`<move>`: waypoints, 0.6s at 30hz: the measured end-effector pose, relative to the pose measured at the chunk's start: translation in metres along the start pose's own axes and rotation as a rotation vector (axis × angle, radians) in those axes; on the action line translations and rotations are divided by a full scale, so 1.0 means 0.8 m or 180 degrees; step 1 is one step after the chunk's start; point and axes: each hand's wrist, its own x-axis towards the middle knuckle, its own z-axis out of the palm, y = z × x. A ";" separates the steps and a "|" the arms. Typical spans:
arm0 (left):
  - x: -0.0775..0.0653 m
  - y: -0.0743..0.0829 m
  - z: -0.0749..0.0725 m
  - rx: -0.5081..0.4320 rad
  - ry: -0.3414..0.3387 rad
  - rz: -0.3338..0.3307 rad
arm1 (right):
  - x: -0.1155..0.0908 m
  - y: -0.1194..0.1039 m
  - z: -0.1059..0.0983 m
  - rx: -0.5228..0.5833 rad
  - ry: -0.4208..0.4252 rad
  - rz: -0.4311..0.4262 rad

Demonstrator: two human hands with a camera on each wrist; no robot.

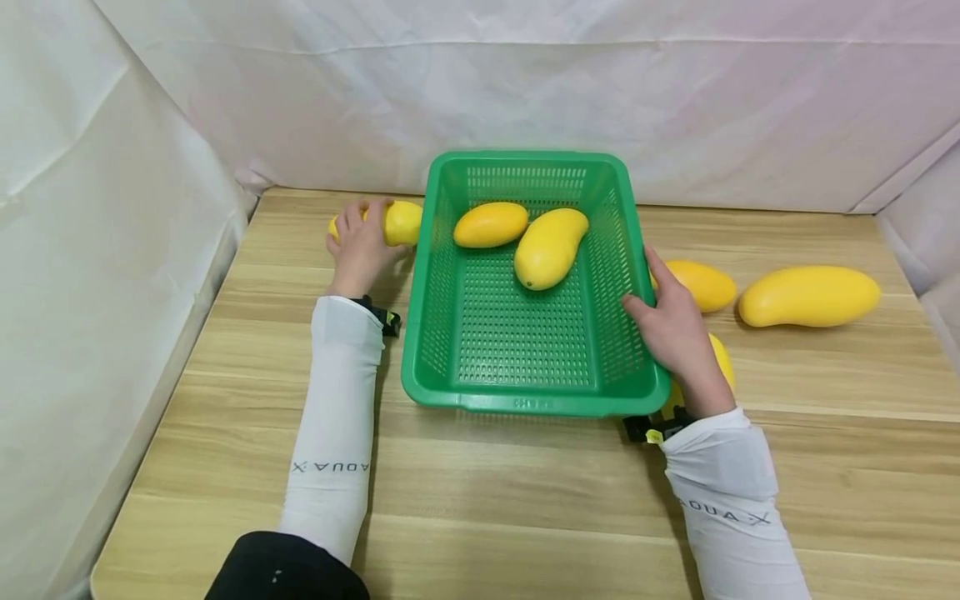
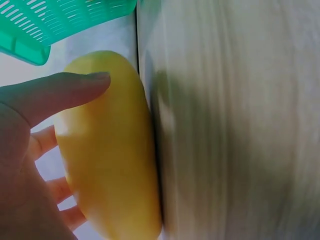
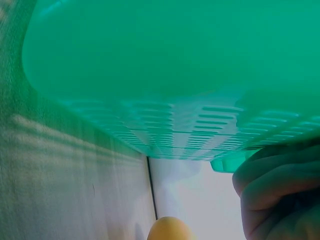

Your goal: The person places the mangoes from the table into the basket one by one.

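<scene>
A green plastic basket (image 1: 525,402) with slotted walls holds two yellow mangoes, a smaller mango (image 1: 491,225) and a larger curved mango (image 1: 551,250). My right hand (image 1: 671,321) grips the basket's right rim, thumb on the inner side and fingers (image 3: 270,185) curled outside below the rim. Left of the basket, my left hand (image 1: 362,246) holds another yellow mango (image 2: 112,150) from above. Its thumb lies over one side and its other fingers reach round the far side. That mango lies along the wooden tabletop, close to the basket's left wall.
To the right lie a mango (image 1: 701,286) and a longer mango (image 1: 810,296). Another mango (image 1: 722,360) is mostly hidden under my right hand and wrist. White cloth (image 1: 525,92) hangs along the back and left edges of the wooden table (image 1: 525,483).
</scene>
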 end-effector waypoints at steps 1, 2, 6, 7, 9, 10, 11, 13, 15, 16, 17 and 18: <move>-0.001 0.000 0.000 0.0000 -0.0014 -0.0009 | 0.000 0.000 0.000 0.0013 -0.0007 -0.0003; -0.002 0.000 -0.001 -0.0001 -0.0034 -0.0020 | 0.000 0.000 0.000 0.0025 -0.0012 -0.0004; -0.004 0.000 -0.002 -0.0020 -0.0107 -0.0064 | 0.000 -0.001 -0.001 0.0040 -0.0020 -0.0005; -0.005 0.000 -0.002 -0.0021 -0.0121 -0.0076 | 0.000 -0.001 -0.001 0.0037 -0.0017 -0.0009; -0.006 0.000 -0.002 -0.0017 -0.0144 -0.0099 | 0.000 0.000 -0.001 0.0022 -0.0011 -0.0010; -0.007 0.000 -0.002 -0.0009 -0.0149 -0.0106 | 0.000 0.000 -0.001 0.0018 -0.0010 -0.0011; -0.008 0.000 -0.002 -0.0001 -0.0156 -0.0110 | 0.000 -0.001 -0.001 0.0016 -0.0010 -0.0011; -0.010 -0.001 -0.002 0.0020 -0.0189 -0.0124 | 0.000 -0.001 -0.001 0.0006 -0.0008 -0.0012; -0.011 -0.002 -0.002 0.0059 -0.0221 -0.0126 | 0.000 -0.001 -0.001 -0.0006 -0.0006 -0.0010; -0.011 -0.003 -0.003 0.0065 -0.0233 -0.0123 | 0.000 -0.002 -0.001 -0.0016 -0.0002 -0.0013; -0.012 -0.003 -0.003 0.0076 -0.0256 -0.0125 | 0.000 -0.002 -0.001 -0.0028 0.0002 -0.0016; -0.012 -0.003 -0.004 0.0093 -0.0285 -0.0132 | -0.001 -0.002 -0.001 -0.0041 0.0002 -0.0017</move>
